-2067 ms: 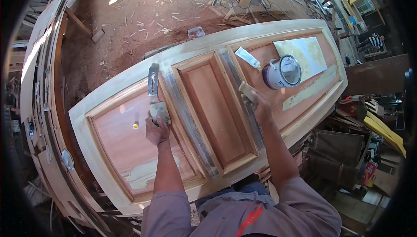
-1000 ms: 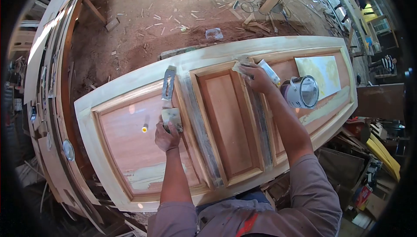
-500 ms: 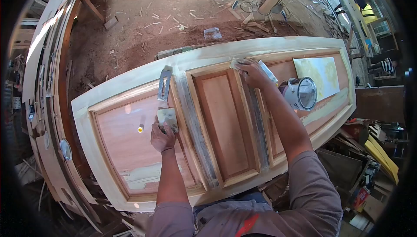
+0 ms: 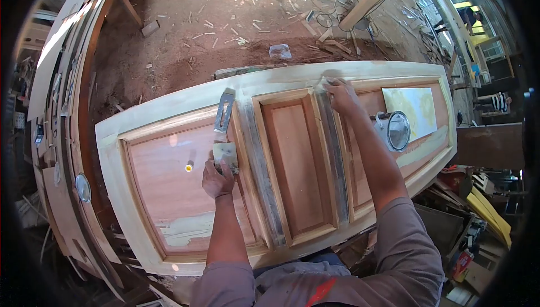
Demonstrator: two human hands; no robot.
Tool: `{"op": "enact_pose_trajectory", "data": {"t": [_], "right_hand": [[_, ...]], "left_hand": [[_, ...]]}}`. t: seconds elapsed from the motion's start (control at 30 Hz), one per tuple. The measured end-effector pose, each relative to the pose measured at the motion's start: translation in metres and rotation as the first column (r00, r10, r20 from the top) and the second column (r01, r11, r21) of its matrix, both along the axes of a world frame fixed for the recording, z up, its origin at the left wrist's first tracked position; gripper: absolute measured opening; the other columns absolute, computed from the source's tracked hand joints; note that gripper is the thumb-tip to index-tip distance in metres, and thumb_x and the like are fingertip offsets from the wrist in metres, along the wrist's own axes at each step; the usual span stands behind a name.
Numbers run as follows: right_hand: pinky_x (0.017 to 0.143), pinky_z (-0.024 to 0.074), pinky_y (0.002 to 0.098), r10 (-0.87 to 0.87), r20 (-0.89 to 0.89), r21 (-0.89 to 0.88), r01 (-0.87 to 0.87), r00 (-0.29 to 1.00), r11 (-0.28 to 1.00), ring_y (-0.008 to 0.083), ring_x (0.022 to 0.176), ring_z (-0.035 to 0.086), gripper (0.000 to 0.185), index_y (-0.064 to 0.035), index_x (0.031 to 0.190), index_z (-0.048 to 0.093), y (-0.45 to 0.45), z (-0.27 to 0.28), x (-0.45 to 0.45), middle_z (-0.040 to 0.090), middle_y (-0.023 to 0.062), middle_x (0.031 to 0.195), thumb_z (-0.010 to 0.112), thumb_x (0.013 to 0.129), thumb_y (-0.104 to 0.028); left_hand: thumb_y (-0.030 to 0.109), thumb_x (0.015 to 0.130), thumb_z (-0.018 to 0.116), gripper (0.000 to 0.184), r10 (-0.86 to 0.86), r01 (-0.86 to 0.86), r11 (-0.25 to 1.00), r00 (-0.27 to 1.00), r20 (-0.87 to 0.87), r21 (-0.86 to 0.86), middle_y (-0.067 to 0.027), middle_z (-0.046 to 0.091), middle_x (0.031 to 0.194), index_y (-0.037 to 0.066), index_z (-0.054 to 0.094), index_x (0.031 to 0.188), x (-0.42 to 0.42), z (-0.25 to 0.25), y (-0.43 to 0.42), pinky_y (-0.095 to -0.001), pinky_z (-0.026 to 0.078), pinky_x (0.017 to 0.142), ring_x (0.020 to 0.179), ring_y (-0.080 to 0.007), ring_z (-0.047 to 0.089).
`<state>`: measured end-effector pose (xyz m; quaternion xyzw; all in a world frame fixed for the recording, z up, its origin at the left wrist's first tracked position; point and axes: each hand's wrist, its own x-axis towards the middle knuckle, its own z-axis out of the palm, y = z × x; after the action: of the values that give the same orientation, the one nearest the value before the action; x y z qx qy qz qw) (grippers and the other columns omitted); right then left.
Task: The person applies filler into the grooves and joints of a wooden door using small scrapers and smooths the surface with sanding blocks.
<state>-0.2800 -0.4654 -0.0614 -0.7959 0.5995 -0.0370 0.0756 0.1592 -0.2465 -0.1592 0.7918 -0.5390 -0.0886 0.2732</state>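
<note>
A wooden panel door (image 4: 349, 71) lies flat in front of me. My left hand (image 4: 218, 180) is closed on a small square putty-smeared plate (image 4: 225, 155) over the left panel. Just above that plate lies a slotted metal plane blade (image 4: 224, 111). My right hand (image 4: 342, 95) grips a pale putty scraper (image 4: 322, 85), partly hidden by the fingers, against the top end of the right middle rail (image 4: 326, 117). Grey-white filler coats that rail and the left middle rail (image 4: 256, 138).
An open metal can (image 4: 397, 131) and a stained white sheet (image 4: 416, 104) sit on the right panel. A small yellow-ended cylinder (image 4: 189, 167) is on the left panel. Planks (image 4: 84, 110) stand at left; wood scraps litter the dirt floor (image 4: 185, 37).
My right hand has shifted slightly right, bringing the scraper from the middle panel's upper corner onto the right rail's top end. My left hand keeps its hold; the whole view has shifted slightly.
</note>
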Motion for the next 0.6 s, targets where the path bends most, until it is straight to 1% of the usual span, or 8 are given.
{"op": "enact_pose_trajectory", "data": {"t": [0.07, 0.17, 0.27, 0.37, 0.47, 0.57, 0.6], "right_hand": [[0.121, 0.0384, 0.0471, -0.029, 0.149, -0.005, 0.030, 0.988, 1.000, 0.0401, 0.141, 0.054, 0.043, -0.0110, 0.134, 0.074, -0.004, 0.008, 0.001, 0.063, 0.0229, 0.145, 0.062, 0.093, -0.004], [0.119, 0.0420, 0.0459, 0.016, 0.282, 0.005, -0.018, 0.959, 1.000, 0.0411, 0.137, 0.057, 0.042, -0.0114, 0.132, 0.075, -0.010, -0.007, 0.002, 0.065, 0.0237, 0.142, 0.062, 0.092, -0.004], [0.114, 0.0475, 0.0432, 0.010, 0.130, 0.077, -0.020, 0.991, 0.997, 0.0417, 0.131, 0.062, 0.041, -0.0119, 0.130, 0.076, -0.004, -0.014, 0.006, 0.067, 0.0249, 0.137, 0.063, 0.091, -0.004], [0.114, 0.0469, 0.0450, 0.027, 0.059, 0.186, -0.038, 0.998, 0.982, 0.0415, 0.132, 0.061, 0.040, -0.0111, 0.128, 0.076, -0.012, 0.019, 0.015, 0.068, 0.0248, 0.136, 0.063, 0.091, -0.004], [0.117, 0.0432, 0.0480, 0.041, 0.101, 0.249, -0.066, 0.994, 0.966, 0.0402, 0.134, 0.060, 0.042, -0.0105, 0.129, 0.076, -0.035, 0.020, 0.003, 0.067, 0.0229, 0.138, 0.063, 0.090, -0.004], [0.118, 0.0401, 0.0495, 0.053, 0.002, 0.106, -0.053, 0.999, 0.993, 0.0377, 0.136, 0.057, 0.041, -0.0108, 0.128, 0.076, -0.035, 0.032, 0.015, 0.067, 0.0199, 0.140, 0.063, 0.089, -0.004], [0.117, 0.0407, 0.0497, 0.090, -0.037, 0.072, -0.087, 0.995, 0.994, 0.0366, 0.134, 0.058, 0.039, -0.0108, 0.125, 0.077, -0.033, 0.027, 0.018, 0.068, 0.0191, 0.138, 0.064, 0.088, -0.006]], "left_hand": [[0.042, 0.102, 0.060, 0.037, 0.004, -0.004, 1.000, 1.000, 0.007, -0.023, -0.0206, 0.071, 0.090, 0.006, 0.059, 0.108, -0.001, 0.001, 0.000, -0.0556, 0.054, 0.069, 0.082, -0.0433, 0.070], [0.040, 0.102, 0.060, 0.035, 0.007, -0.007, 1.000, 1.000, 0.017, -0.002, -0.0206, 0.071, 0.091, 0.006, 0.059, 0.108, -0.002, 0.002, 0.000, -0.0557, 0.055, 0.069, 0.083, -0.0438, 0.070], [0.039, 0.101, 0.061, 0.034, 0.002, -0.002, 0.999, 1.000, -0.015, -0.034, -0.0211, 0.071, 0.091, 0.005, 0.060, 0.108, -0.002, 0.005, -0.001, -0.0561, 0.054, 0.070, 0.083, -0.0446, 0.069], [0.038, 0.101, 0.062, 0.034, -0.010, 0.010, 1.000, 1.000, -0.003, -0.030, -0.0214, 0.071, 0.092, 0.005, 0.060, 0.110, -0.001, 0.003, -0.001, -0.0561, 0.054, 0.070, 0.084, -0.0451, 0.069], [0.038, 0.100, 0.063, 0.035, 0.003, -0.004, 1.000, 1.000, -0.022, -0.017, -0.0213, 0.072, 0.092, 0.005, 0.060, 0.110, -0.003, 0.008, -0.002, -0.0559, 0.055, 0.070, 0.084, -0.0451, 0.069], [0.038, 0.100, 0.063, 0.035, 0.025, -0.024, 0.999, 1.000, -0.017, 0.036, -0.0214, 0.072, 0.093, 0.004, 0.060, 0.110, -0.002, 0.003, -0.001, -0.0555, 0.055, 0.071, 0.084, -0.0447, 0.070], [0.038, 0.100, 0.063, 0.035, 0.022, -0.022, 1.000, 1.000, -0.020, 0.020, -0.0213, 0.072, 0.093, 0.004, 0.060, 0.110, -0.002, 0.002, -0.001, -0.0554, 0.055, 0.071, 0.084, -0.0445, 0.070]]}}
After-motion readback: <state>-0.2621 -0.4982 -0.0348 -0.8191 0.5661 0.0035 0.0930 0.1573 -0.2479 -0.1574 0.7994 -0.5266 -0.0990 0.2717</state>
